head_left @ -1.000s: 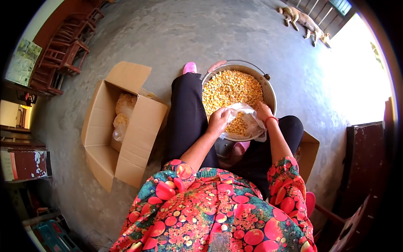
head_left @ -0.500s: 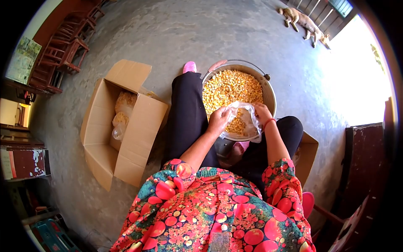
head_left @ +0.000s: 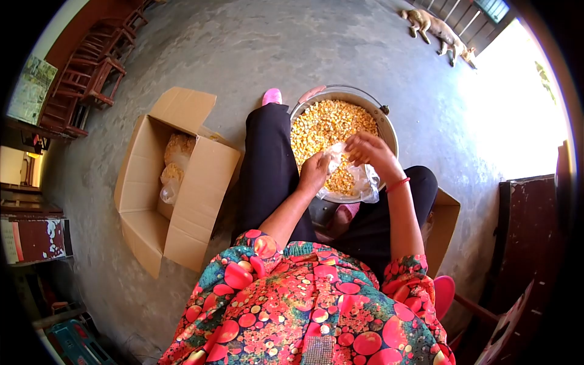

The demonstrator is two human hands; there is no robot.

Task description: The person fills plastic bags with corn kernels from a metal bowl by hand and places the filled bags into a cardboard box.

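A metal bucket (head_left: 391,131) full of yellow corn kernels (head_left: 331,121) stands between my legs. My left hand (head_left: 314,172) is closed on the gathered edge of a clear plastic bag (head_left: 365,181). The bag hangs over the near side of the bucket, its lower part lying on the kernels. Above the corn, just right of the gripped edge, my right hand (head_left: 372,153) has its fingers bent and apart, with nothing visible in them. A red band circles that wrist.
Left of my leg, an open cardboard box (head_left: 198,198) holds filled plastic bags (head_left: 173,173). Another box (head_left: 445,228) is partly hidden by my right leg. A dog (head_left: 438,31) lies at the far right; wooden chairs (head_left: 97,76) line the left wall.
My right hand has come off the bag's edge and moved up and slightly left. The bag's held-open mouth has folded together at my left hand.
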